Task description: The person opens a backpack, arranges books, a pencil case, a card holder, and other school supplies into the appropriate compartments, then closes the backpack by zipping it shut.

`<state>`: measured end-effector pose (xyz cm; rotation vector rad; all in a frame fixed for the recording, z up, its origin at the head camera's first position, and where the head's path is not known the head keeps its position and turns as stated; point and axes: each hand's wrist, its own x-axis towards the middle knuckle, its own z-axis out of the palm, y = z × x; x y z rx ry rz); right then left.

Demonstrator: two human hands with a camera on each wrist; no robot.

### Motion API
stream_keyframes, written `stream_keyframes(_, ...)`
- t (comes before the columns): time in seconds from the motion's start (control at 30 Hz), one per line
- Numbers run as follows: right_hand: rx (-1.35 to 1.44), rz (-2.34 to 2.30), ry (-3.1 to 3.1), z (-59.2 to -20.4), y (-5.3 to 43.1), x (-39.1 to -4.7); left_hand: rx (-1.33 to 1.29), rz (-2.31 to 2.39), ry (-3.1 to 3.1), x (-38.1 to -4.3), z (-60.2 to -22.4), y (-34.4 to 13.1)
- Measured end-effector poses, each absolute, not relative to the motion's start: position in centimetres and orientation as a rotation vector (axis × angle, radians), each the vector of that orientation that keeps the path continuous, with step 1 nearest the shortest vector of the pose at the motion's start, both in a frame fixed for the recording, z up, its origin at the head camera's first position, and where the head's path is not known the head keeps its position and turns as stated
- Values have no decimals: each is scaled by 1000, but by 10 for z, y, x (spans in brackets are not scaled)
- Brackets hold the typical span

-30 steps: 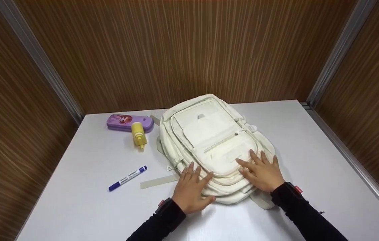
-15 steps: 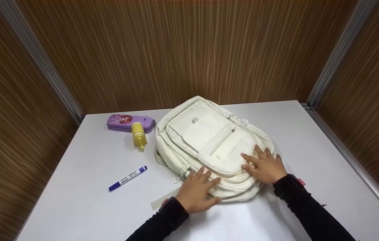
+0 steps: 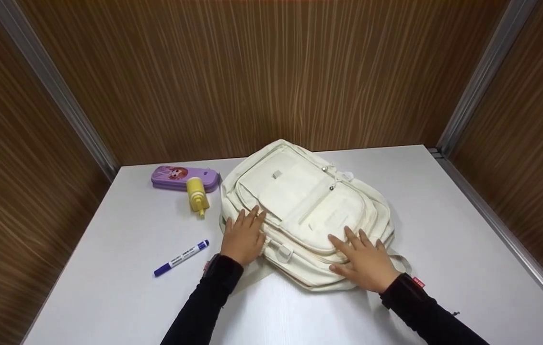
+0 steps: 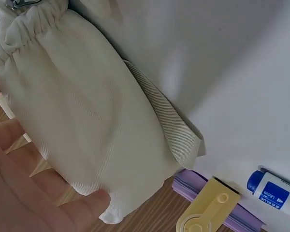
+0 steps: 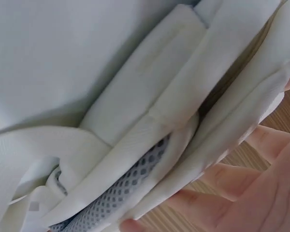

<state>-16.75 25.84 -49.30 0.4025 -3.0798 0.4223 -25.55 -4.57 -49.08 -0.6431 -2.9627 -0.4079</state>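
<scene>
A cream backpack (image 3: 290, 191) lies on the white table, its front pockets facing up and its top tilted to the left. My left hand (image 3: 243, 238) rests with spread fingers on the bag's left side, by the gathered side pocket (image 4: 87, 96). On the lower right front of the bag lies my right hand (image 3: 366, 261), fingers spread. Grey mesh padding (image 5: 125, 188) and straps show at the bag's underside in the right wrist view. Neither hand grips anything.
At the back left sits a purple pencil case (image 3: 166, 178) with a cartoon figure, and a yellow bottle (image 3: 197, 194) lies against it. A blue-and-white marker (image 3: 181, 258) lies nearer on the left. Brown wood-grain panels (image 3: 271, 72) enclose the table (image 3: 122, 225).
The backpack has turned, its top swinging left. My left hand has moved up and left along its side, and the right hand has shifted slightly lower. Pencil case, bottle and marker stay put.
</scene>
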Motion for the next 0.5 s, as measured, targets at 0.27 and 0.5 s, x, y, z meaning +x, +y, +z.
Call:
stream_keyframes(0.27,436,349,-3025,-494,272,-178,-625,-359,-2932,-244,-492,-42)
stream_keyframes(0.5,390,318,-3009,-493,283,-188,-649,-283,-2913,-230,-492,-35)
